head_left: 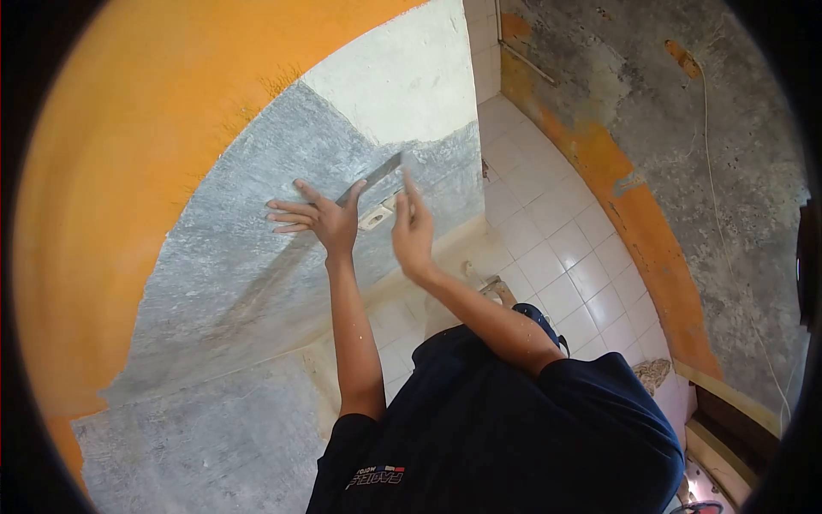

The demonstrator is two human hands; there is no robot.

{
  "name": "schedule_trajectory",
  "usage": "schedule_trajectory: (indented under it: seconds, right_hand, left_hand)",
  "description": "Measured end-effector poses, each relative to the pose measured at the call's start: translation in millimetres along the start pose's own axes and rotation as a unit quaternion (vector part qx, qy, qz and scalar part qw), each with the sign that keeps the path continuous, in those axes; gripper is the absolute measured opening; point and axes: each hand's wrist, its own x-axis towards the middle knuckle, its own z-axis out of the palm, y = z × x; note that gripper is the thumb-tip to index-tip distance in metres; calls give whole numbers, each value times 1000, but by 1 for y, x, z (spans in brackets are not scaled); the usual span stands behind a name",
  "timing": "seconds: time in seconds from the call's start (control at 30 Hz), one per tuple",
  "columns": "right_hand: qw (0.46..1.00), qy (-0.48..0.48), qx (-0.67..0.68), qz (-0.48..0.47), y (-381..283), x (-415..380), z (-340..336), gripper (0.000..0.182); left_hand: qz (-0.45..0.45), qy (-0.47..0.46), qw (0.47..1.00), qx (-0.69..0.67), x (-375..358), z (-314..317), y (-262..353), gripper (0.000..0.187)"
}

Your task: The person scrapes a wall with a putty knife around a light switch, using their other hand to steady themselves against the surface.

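Note:
My left hand [330,218] lies against the grey part of the wall [257,214], its fingers spread and thumb pointing up. To its right, my right hand [413,240] is raised close to the wall, somewhat blurred, with thumb and fingers pointing upward. A smeared greyish shape [407,160] shows at its fingertips, and I cannot tell what it is. A dark narrow strip [377,178] runs slantwise on the wall between the hands. Just below it sits a white wall socket [374,217], partly behind the right hand.
A white patch [402,73] and orange paint [94,171] cover other wall areas. Pale floor tiles [548,231] lie beyond the wall's corner. At right, a thin cable [711,163] hangs down a grey and orange wall [651,231]. Small items [497,291] lie near my body.

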Motion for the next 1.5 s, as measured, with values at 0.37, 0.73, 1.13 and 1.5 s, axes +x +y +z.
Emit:
schedule_trajectory:
  seconds: [0.37,0.73,1.13,1.5]
  right_hand:
    - [998,61,-34,3,-5,14,2,50]
    - [988,27,66,141,-14,17,2,50]
    - [993,83,73,37,45,19,22,54]
    - [996,28,-29,-83,38,0,31,54]
  left_hand:
    - [27,39,999,12,3,2,-1,133]
    - [28,38,999,20,6,4,-3,133]
    - [19,23,999,30,0,-1,0,137]
    - [-11,-11,1000,25,3,-3,1,137]
